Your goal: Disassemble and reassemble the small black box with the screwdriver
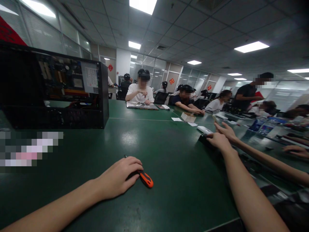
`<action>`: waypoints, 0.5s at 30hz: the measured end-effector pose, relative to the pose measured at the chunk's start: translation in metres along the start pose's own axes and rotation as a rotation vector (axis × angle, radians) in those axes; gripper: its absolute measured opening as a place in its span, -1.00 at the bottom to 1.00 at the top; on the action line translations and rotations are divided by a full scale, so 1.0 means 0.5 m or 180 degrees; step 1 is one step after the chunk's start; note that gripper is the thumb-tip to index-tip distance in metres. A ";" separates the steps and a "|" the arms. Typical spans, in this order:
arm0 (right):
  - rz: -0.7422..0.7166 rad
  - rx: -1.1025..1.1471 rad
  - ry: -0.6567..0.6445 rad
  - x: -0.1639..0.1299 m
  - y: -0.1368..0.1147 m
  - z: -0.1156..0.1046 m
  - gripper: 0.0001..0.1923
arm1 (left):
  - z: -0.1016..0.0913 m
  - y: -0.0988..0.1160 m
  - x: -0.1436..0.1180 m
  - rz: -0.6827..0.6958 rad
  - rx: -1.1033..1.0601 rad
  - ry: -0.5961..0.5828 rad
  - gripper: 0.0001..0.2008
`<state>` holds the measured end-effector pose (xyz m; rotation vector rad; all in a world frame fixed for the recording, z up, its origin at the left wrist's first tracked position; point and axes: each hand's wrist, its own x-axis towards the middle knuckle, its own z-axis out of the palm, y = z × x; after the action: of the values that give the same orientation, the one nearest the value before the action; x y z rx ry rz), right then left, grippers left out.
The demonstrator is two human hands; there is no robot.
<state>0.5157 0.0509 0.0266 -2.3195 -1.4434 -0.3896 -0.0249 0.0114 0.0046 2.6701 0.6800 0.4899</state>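
Observation:
My left hand (119, 177) rests on the green table (169, 180) with its fingers curled over an orange and black screwdriver (145, 178); the handle sticks out to the right and the metal tip shows just beyond my knuckles. My right hand (218, 141) reaches far to the right and lies on a small black object (202, 139) at the table's edge. Whether it grips that object is not clear. Another person's hand (225, 130) stretches in just behind mine.
An open black computer case (55, 87) stands on the table at the left, its boards showing. A white device (204, 130), a small cardboard box (188, 117) and paper slips lie farther back. Several people sit along the table's far and right sides.

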 end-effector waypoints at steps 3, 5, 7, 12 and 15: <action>0.0057 -0.0044 -0.0149 -0.001 -0.007 -0.006 -0.62 | -0.001 0.000 0.000 0.0014 -0.0014 0.0019 -0.72; 0.0059 -0.0053 -0.0191 -0.005 -0.013 -0.010 -0.60 | -0.001 -0.001 -0.001 0.0018 -0.0022 0.0018 -0.72; 0.0040 -0.0051 -0.0170 -0.012 -0.020 -0.015 -0.58 | 0.000 -0.002 -0.003 0.0018 -0.0017 0.0017 -0.72; -0.0114 0.0037 0.0026 -0.034 -0.038 -0.033 -0.53 | 0.001 -0.002 -0.005 0.0056 -0.0004 0.0020 -0.72; -0.0274 0.0143 0.0116 -0.042 -0.042 -0.041 -0.54 | 0.000 -0.001 -0.003 0.0098 0.0018 0.0047 -0.73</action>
<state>0.4869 0.0333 0.0392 -2.2095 -1.5223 -0.4172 -0.0265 0.0111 0.0038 2.6886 0.6461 0.5171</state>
